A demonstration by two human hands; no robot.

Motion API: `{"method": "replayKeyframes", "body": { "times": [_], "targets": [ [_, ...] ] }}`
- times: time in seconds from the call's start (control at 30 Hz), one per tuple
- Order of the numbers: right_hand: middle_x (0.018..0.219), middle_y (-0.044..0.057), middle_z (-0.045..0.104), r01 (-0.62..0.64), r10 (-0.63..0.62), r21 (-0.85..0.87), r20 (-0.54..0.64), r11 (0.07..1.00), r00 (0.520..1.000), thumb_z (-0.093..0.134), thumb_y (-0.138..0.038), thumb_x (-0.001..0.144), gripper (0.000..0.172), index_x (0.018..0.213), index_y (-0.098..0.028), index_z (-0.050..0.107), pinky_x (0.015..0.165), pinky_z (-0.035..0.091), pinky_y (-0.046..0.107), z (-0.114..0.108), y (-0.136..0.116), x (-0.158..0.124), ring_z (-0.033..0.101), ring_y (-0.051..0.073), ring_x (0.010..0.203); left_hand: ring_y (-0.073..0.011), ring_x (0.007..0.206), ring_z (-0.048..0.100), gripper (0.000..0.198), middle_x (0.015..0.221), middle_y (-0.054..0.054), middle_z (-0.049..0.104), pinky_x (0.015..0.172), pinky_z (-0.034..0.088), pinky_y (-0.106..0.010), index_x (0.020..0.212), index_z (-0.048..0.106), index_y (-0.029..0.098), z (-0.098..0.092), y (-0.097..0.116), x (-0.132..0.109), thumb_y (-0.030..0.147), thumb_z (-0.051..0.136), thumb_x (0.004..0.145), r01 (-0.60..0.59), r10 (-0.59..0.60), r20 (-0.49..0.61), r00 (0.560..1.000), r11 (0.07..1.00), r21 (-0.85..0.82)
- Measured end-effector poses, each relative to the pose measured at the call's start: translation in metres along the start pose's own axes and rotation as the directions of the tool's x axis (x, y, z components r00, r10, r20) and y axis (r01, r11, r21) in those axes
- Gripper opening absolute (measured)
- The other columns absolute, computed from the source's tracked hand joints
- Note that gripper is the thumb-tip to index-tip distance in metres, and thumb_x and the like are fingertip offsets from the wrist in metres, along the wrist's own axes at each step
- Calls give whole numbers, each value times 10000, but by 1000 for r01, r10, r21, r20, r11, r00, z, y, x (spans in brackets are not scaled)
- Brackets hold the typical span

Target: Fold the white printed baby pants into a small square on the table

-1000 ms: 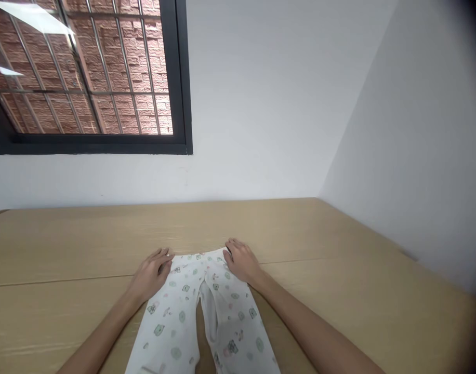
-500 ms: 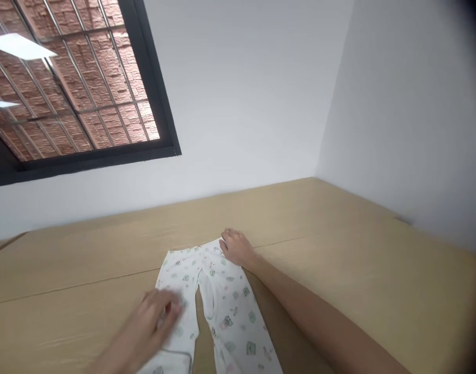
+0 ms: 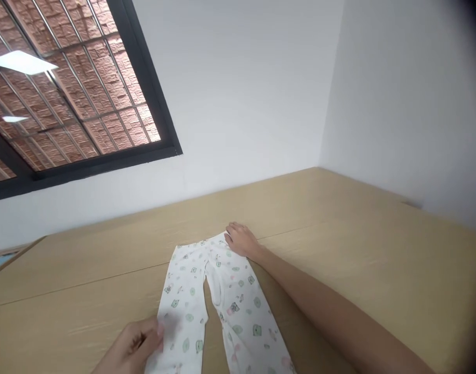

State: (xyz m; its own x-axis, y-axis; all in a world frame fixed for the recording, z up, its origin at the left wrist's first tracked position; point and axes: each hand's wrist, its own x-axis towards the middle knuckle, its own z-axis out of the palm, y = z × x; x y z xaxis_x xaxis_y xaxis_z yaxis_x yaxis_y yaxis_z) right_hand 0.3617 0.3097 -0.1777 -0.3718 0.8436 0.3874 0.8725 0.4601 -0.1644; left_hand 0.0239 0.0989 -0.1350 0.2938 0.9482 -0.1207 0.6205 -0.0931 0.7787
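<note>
A pair of white pants (image 3: 257,306) with a print of green and pink figures lies spread on the wooden surface, waistband away from me and legs towards me. My right hand (image 3: 241,241) is at the right corner of the waistband, its bent fingers holding the cloth there. Beside the outer edge of the left leg is my left hand (image 3: 132,345), low in the view. Its fingers are curled towards the thumb, but the tips are smeared by motion, so whether they grip the cloth does not show. The lower ends of both legs run out of view.
The light wooden surface (image 3: 358,259) has a seam across it and meets white walls (image 3: 241,104) at the back and right. A dark-framed window (image 3: 166,145) with bars is at the upper left. Something blue (image 3: 0,261) shows beyond the surface's left edge.
My left hand has moved down and left along the left pant leg. The lower part of that leg, which showed a fold line, now lies flatter. My right hand stays at the waistband.
</note>
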Motion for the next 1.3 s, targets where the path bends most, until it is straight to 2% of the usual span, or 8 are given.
{"method": "replayKeyframes", "body": {
  "times": [0.1,0.2,0.3,0.4,0.5,0.73,1.0,1.3],
  "targets": [
    [1115,141,578,-1,1,9,9,1000,1000,624,-102,1034,29,1011,-119,621,961,370,349,-3,-1,-1,510,310,1087,-275,637,376,601,728,-3,296,544,304,-319,763,408,216,0,-10,15,706,330,1103,-102,108,-101,989,993,58],
    [1118,136,577,1,-1,11,12,1000,1000,623,-100,1034,29,1015,-121,616,965,367,345,-4,0,-2,506,303,1095,-264,620,412,575,704,2,385,543,337,-312,771,469,215,3,-29,23,649,348,1128,-163,185,-181,966,978,128],
    [1130,143,573,11,-11,-3,13,1000,1000,635,-86,1033,35,1020,-109,612,969,359,335,-4,1,-2,498,298,1108,-265,663,481,538,741,6,486,587,391,-300,862,572,227,10,-49,25,622,337,1141,-163,184,-203,962,980,116],
    [1150,143,569,21,-20,-26,22,999,1000,628,-79,1036,37,1030,-108,605,970,357,320,-3,1,-2,493,289,1119,-268,648,496,572,723,-2,472,563,405,-297,780,505,215,21,-58,25,620,320,1139,-154,175,-252,952,983,98],
    [1186,156,559,21,-20,-50,35,999,999,609,-84,1037,31,1057,-106,599,976,360,321,-4,1,-2,482,292,1145,-267,598,481,561,680,0,441,548,393,-310,734,418,215,28,-54,25,588,312,1139,-173,210,-229,950,970,173],
    [1277,173,526,32,-31,-39,49,999,998,555,-114,1031,142,1168,-97,586,1034,321,351,0,5,-2,421,292,1234,-281,630,522,491,713,-5,484,589,397,-339,769,445,221,29,-41,24,513,299,1136,-212,265,-204,942,945,250],
    [1288,169,524,40,-40,-9,35,999,999,527,-123,1025,178,1190,-94,587,1052,311,365,5,10,0,417,289,1244,-247,627,515,473,705,19,481,581,375,-346,765,394,212,30,-43,22,481,273,1136,-218,280,-196,940,933,287],
    [1282,166,530,46,-46,-3,31,999,998,527,-112,1022,181,1189,-83,592,1057,308,355,3,9,0,415,280,1246,-256,666,524,464,734,13,491,601,376,-358,782,408,214,31,-45,24,489,275,1131,-196,260,-192,946,935,297]
  ]
}}
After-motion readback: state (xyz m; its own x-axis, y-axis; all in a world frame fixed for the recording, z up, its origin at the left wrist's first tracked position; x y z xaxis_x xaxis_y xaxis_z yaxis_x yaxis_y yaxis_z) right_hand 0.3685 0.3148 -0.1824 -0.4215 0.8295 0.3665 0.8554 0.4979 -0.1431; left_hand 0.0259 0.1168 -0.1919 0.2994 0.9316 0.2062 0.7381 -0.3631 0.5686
